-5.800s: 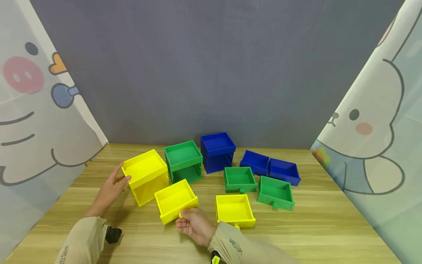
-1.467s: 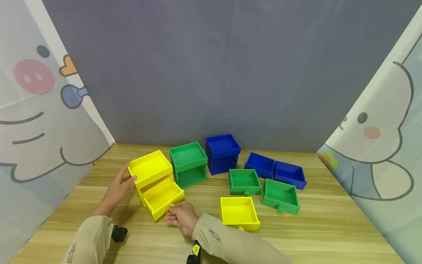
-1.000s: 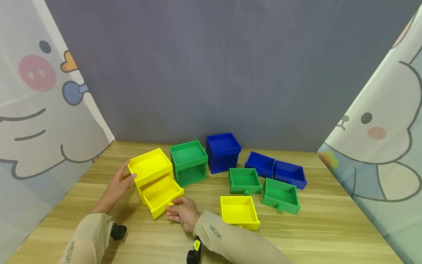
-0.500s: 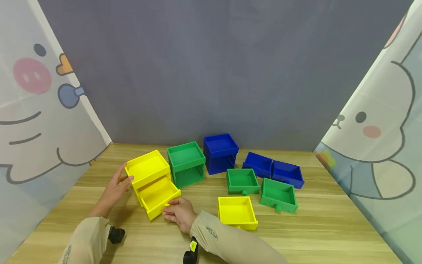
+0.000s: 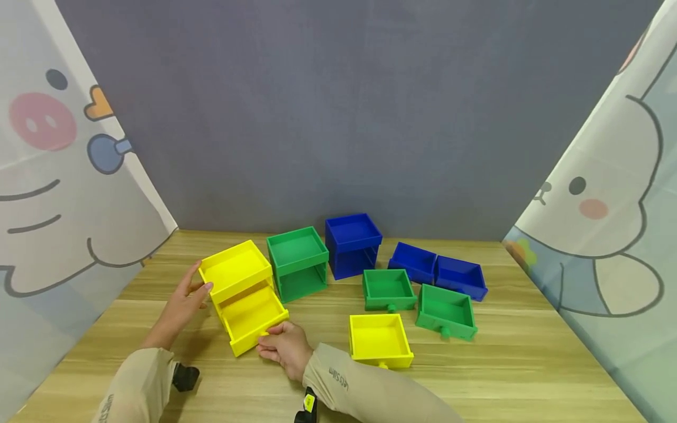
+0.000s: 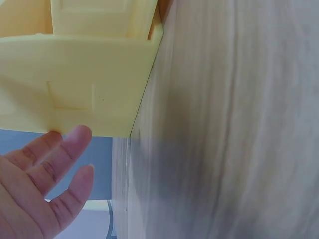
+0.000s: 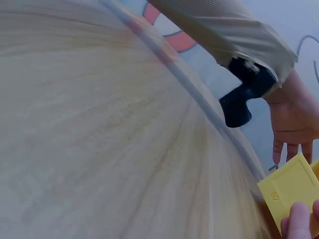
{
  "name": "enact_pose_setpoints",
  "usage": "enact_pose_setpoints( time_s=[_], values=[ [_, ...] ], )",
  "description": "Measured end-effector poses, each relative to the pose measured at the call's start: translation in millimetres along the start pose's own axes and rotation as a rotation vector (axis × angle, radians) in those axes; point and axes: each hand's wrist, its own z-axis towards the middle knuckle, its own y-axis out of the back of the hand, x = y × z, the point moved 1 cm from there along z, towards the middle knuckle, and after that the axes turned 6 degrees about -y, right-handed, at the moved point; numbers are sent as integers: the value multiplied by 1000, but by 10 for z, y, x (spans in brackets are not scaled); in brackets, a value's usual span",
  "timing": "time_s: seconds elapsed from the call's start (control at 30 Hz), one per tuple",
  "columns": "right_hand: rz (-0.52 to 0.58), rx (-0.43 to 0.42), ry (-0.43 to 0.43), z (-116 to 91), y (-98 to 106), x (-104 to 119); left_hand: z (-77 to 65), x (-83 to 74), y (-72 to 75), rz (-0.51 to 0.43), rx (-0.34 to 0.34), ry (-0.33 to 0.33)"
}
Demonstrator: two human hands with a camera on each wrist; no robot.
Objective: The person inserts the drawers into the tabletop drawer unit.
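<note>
A yellow cabinet frame point(image 5: 235, 270) with a shallow tray top stands at the left of the table. Spread fingers of my left hand point(image 5: 182, 308) touch its left side near the top, thumb toward the front; the left wrist view shows fingertips against its rear edge. Partway into the frame's lower opening sits a yellow drawer point(image 5: 254, 314), its front sticking out toward me. My right hand point(image 5: 288, 349) pinches the knob on that drawer's front, the knob mostly hidden by the fingers. Right of this hand lies a second yellow drawer point(image 5: 378, 338), knob toward me.
Beside the yellow frame stand a green cabinet frame point(image 5: 297, 252) and a blue cabinet frame point(image 5: 353, 232), both without drawers. On the right lie two green drawers point(image 5: 388, 286) and two blue drawers point(image 5: 414, 261). A grey backdrop point(image 5: 338, 117) rises behind the table.
Several seconds ago the drawer was outside, in front of the frame; my right hand has moved it left and partly inside. Lately its front has shifted slightly left. My left hand stays at the frame.
</note>
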Motion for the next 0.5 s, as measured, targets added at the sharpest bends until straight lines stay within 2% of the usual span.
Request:
enact_pose_setpoints(
  time_s=[0.17,0.5],
  values=[
    [3,0,4,3,-16,-18,14,-2,-4,14,-10,-13],
    [23,-24,23,53,-11,-11,4,-16,5,17,-10,8]
  ],
)
